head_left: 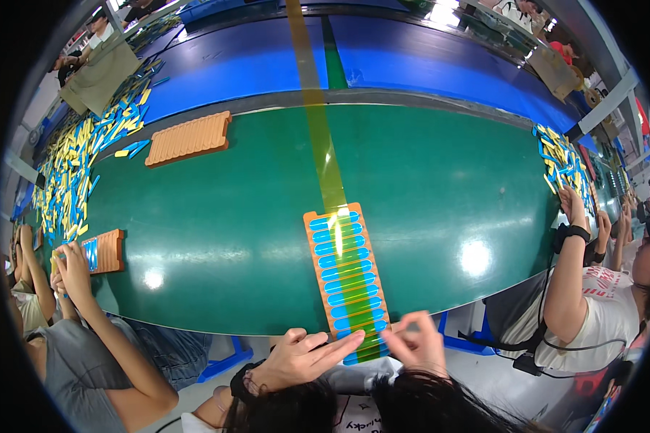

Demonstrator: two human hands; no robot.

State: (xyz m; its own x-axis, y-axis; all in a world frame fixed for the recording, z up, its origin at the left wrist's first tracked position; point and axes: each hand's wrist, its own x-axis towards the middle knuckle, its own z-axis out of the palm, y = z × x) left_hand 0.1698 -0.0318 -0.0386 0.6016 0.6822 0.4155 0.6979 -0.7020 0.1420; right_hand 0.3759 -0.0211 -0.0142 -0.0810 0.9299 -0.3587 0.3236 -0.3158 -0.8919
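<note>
An orange ridged tray lies lengthwise in front of me, with blue oblong pieces in its slots. A strip of see-through yellow tape runs from the far side over the middle of these pieces to the tray's near end. My left hand is at that near end, its fingers stretched out over the tape and holding nothing. On the other side my right hand is at the tray's right edge, slightly blurred, its thumb and forefinger apart. Nothing shows between its fingers.
Another orange tray lies farther left on the green table. Yellow and blue pieces are heaped at the left and right. At left, a co-worker's hand works by a part-filled tray; another hand reaches the right heap.
</note>
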